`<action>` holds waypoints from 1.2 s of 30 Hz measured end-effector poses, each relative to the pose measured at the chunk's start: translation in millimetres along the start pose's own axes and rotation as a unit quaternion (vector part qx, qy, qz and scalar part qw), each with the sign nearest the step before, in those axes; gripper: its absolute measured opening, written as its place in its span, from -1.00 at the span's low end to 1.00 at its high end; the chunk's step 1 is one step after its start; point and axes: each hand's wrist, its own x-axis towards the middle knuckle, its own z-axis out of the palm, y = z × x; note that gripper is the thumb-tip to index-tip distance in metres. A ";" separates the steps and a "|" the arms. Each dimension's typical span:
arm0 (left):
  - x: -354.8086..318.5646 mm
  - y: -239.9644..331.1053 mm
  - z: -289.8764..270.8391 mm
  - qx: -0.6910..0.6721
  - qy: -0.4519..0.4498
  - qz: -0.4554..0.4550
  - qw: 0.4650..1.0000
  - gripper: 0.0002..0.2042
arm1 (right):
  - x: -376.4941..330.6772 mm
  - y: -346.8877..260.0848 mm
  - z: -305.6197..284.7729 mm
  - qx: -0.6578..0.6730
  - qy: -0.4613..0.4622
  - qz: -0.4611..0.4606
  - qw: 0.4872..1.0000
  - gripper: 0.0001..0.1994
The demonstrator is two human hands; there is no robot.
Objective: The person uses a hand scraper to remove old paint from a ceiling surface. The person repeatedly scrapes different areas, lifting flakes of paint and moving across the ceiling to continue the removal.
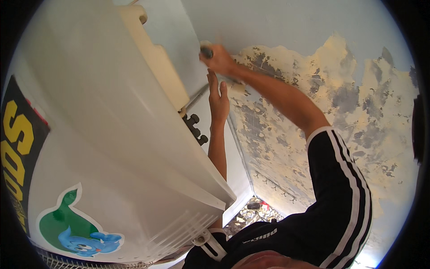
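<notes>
My right hand (pixel 220 60) is closed around a tool with a dark, rounded handle (pixel 206 52), up at the corner where two walls meet. The tool's working end is hidden, so its kind cannot be told. Just below it, my left hand (pixel 218 102) is raised with its fingers stretched out and holds nothing visible. It is close to the wall corner, its forearm passing behind a large white curved casing. Beside my right arm, the wall (pixel 313 89) has lost much of its pale blue paint, baring cream and grey patches.
The white casing (pixel 112 112) fills the left side, bearing a green and blue cartoon sticker (pixel 80 226). A cream plastic part (pixel 156 62) and dark knobbed fittings (pixel 195 129) stick out at its edge. Wall hooks (pixel 274 186) run low down; debris (pixel 246 215) litters the floor.
</notes>
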 end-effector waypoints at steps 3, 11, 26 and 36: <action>2.8 7.4 8.8 -0.022 0.004 -0.009 1.000 -0.40 | -4.0 -1.4 -5.4 -0.009 0.000 -0.001 1.000 -0.84; -11.7 -13.1 23.6 -0.039 0.021 -0.027 0.999 -0.40 | -31.4 -16.0 -26.9 -0.011 -0.001 0.024 1.000 -0.75; -25.4 -3.4 38.0 -0.065 0.005 -0.034 0.997 -0.42 | -82.4 -33.4 -65.3 -0.024 0.040 0.017 0.999 -0.80; -31.5 15.2 51.4 -0.044 -0.044 -0.028 0.998 -0.41 | -93.0 -59.3 -92.0 -0.079 -0.031 0.065 0.994 -0.79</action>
